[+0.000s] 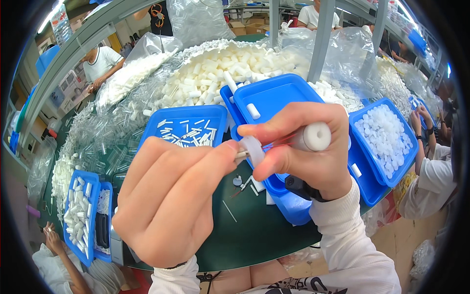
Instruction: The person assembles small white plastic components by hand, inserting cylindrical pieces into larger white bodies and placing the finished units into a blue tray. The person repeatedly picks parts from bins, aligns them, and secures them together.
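In front of me, my right hand (320,159) pinches a translucent white plastic cap (253,150) between thumb and forefinger. A white cylinder with a hole in its end (317,136) is tucked in the same hand, and thin red wires (284,140) run between it and the cap. My left hand (166,196) is closed, its fingertips meeting the cap's left side on a small pale stick-like piece (241,156). Most of that piece is hidden by the fingers. Beneath the hands, several short white sticks (253,189) lie on the dark green table (230,245).
A blue tray of small white sticks (161,115) is behind my left hand. Blue trays of white caps (360,128) and white cylinders (92,193) stand right and left. Heaped white cylinders (205,73), clear tubes (110,147) and a grey post (321,41) lie beyond. Other people sit around the table.
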Demonstrator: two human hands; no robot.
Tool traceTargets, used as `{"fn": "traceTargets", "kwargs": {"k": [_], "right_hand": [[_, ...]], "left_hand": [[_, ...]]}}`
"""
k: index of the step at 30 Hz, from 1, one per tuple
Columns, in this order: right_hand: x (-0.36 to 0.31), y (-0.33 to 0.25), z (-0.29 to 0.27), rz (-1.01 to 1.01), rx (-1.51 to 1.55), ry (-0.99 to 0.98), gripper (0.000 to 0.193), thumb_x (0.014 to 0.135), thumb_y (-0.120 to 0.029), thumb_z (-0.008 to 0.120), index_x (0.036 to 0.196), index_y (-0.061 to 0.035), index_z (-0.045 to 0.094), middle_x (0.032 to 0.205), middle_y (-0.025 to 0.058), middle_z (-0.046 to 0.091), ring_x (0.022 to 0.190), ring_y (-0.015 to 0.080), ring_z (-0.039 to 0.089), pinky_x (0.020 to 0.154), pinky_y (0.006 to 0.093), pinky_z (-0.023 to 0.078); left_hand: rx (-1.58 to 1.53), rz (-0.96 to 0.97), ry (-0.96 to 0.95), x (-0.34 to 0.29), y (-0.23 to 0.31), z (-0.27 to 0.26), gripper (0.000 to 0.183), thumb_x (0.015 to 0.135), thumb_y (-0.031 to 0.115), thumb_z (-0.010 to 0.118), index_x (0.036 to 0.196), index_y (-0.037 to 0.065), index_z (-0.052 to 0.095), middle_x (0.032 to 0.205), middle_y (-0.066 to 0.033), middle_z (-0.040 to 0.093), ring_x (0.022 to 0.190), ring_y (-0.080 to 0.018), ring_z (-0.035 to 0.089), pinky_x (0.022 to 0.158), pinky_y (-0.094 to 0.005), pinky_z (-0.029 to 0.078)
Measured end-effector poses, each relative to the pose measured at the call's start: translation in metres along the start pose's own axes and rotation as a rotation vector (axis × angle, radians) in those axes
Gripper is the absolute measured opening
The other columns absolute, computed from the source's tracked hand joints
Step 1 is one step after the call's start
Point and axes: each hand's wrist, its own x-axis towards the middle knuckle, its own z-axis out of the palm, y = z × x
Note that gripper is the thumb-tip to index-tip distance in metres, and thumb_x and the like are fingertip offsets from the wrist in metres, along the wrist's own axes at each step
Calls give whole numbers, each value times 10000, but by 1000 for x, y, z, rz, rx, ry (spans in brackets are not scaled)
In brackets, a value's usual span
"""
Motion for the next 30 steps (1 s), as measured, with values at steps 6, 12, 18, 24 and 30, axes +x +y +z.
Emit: {"fn": "traceTargets", "kwargs": {"k": [6,12,18,24,30], "right_hand": [[-1,0,5,18,37,77,301,566,-43,818,797,37,642,772,128,654,747,171,646,648,248,516],[1,0,7,51,9,106,318,561,-37,817,821,28,646,775,109,656,693,110,621,582,184,466],[-1,-10,3,-165,-574,7,284,576,-24,804,813,-2,650,749,53,645,619,67,580,495,160,387],[-5,-4,10,-60,-348,77,219,616,-66,798,760,-27,638,707,17,635,531,11,487,450,152,333],[-3,-8,10,-66,-325,15,375,599,-130,807,886,-8,599,746,28,631,509,-7,440,446,140,318]], "left_hand": [[35,-6,13,2,2,2,168,627,-93,659,789,-54,634,645,-116,601,549,-187,520,491,-251,370],[31,-51,-5,-2,-1,4,180,647,-92,648,821,-49,640,702,-110,617,555,-188,525,506,-252,384],[-6,-241,-174,3,2,-4,334,644,-99,606,969,-24,618,796,-102,626,669,-167,557,576,-232,435],[-253,-406,-346,0,2,-6,432,637,-97,604,1062,-26,579,890,-112,617,807,-142,585,650,-229,473],[-626,-581,-290,0,-3,-6,323,731,-73,573,1053,-86,553,939,-128,597,833,-171,594,706,-248,490]]}}
